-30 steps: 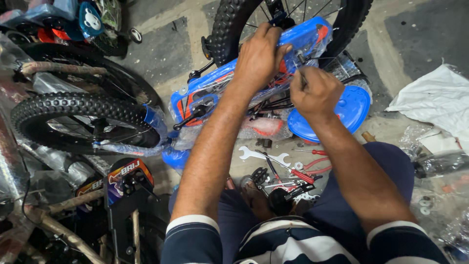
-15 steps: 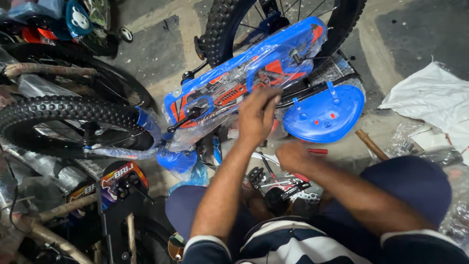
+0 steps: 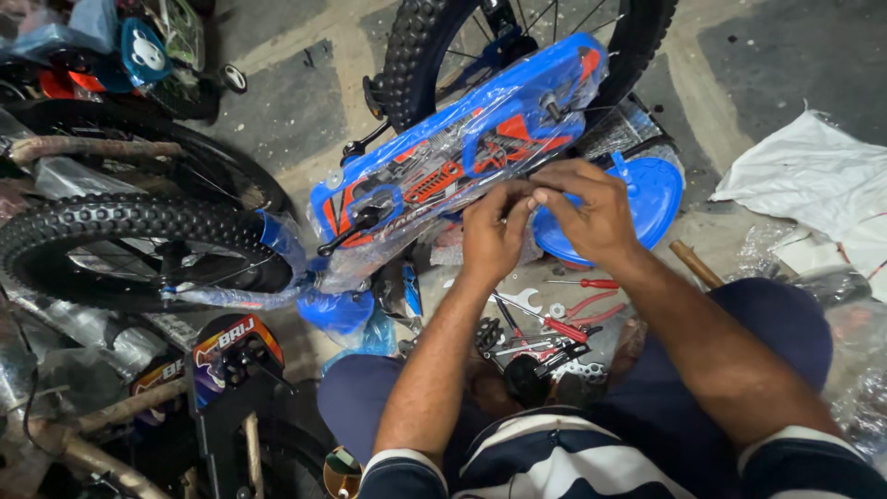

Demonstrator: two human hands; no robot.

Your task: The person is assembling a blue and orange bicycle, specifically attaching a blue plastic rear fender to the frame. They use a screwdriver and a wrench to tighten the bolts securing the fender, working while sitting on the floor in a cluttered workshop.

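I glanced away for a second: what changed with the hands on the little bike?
Both hands came back from the far side of the blue chain guard to its near edge; left hand and right hand now meet, fingertips together. Unchanged: the bike lies wrapped in plastic, the pliers on the floor.

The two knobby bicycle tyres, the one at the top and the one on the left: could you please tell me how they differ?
The top tyre is cut off by the frame's upper edge, while the left tyre shows nearly whole, seen as a flattened oval. The top tyre sits behind the plastic-wrapped blue bicycle frame that both hands work at; the left tyre lies apart from them, among other bicycles. Both are black with chunky tread and spoked wheels.
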